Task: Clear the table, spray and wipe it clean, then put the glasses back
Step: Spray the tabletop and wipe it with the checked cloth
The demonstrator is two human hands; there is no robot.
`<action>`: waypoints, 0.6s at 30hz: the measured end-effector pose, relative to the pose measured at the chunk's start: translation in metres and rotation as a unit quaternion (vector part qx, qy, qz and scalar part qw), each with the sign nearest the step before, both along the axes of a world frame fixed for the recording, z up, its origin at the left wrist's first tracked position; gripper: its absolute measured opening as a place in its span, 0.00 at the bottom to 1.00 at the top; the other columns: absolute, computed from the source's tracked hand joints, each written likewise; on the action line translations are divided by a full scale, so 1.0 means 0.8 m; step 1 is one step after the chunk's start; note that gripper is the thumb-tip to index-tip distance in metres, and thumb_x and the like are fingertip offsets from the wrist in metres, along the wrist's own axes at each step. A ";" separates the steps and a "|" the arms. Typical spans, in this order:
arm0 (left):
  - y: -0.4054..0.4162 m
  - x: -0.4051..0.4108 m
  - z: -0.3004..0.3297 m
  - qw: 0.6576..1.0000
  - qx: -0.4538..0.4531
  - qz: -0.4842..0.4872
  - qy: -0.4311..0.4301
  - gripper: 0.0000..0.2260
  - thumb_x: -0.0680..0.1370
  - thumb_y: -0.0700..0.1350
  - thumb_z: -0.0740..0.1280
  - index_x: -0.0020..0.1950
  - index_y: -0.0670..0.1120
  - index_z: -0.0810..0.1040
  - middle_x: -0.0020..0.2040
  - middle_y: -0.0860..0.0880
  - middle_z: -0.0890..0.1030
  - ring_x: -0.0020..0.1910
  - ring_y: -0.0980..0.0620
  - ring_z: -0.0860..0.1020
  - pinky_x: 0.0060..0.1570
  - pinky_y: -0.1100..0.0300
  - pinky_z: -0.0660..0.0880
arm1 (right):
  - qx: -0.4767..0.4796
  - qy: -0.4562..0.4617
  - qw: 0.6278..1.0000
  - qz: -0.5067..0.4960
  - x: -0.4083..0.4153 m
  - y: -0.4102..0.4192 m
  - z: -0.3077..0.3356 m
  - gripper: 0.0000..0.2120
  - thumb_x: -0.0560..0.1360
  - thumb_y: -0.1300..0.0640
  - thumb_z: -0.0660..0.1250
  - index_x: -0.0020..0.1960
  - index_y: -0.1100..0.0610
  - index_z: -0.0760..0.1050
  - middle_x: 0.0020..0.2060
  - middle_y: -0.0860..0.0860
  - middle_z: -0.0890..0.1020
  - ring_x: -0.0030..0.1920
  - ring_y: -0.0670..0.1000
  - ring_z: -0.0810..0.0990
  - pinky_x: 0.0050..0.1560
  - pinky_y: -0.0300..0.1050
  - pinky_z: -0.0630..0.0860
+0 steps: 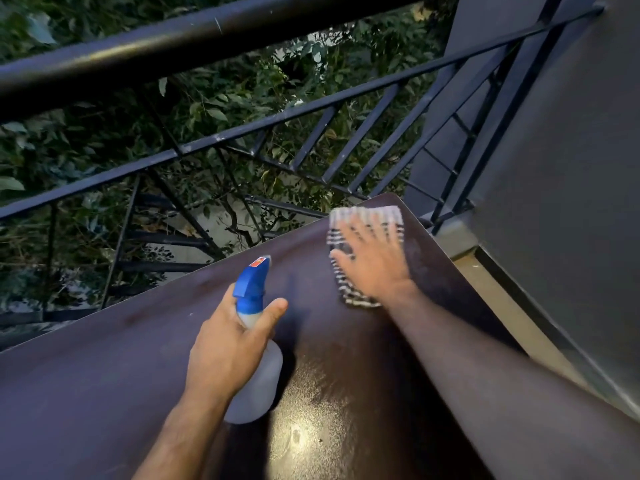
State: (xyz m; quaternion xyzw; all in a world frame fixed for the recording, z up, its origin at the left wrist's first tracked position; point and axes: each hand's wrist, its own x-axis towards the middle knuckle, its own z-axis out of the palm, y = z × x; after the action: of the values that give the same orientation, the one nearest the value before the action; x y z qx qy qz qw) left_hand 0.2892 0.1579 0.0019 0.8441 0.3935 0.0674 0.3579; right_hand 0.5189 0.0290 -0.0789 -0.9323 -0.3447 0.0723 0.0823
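Observation:
A dark brown table fills the lower part of the head view, with a shiny damp patch near its front. My left hand grips the neck of a translucent spray bottle with a blue trigger head, its base resting on the table. My right hand lies flat with fingers spread on a white and dark checked cloth near the table's far right corner. The hand and cloth are blurred. No glasses are in view.
A black metal railing runs just beyond the table's far edge, with green foliage behind it. A grey wall rises on the right, and a narrow ledge sits between it and the table.

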 end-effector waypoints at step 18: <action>-0.058 0.087 0.011 0.977 0.030 -0.147 0.154 0.32 0.62 0.78 0.52 0.46 0.54 0.72 0.41 0.51 0.81 0.42 0.48 0.80 0.45 0.49 0.77 | 0.080 -0.008 0.987 0.136 -0.195 -0.105 -0.015 0.37 0.76 0.40 0.61 0.81 0.49 0.56 0.82 0.47 0.52 0.82 0.55 0.44 0.78 0.63 0.52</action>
State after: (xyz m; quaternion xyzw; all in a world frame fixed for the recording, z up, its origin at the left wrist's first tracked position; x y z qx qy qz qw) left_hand 0.3588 0.1118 0.0110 0.9032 0.3133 -0.1047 0.2740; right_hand 0.3631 -0.0550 -0.0910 -0.8678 -0.4733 0.0476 0.1432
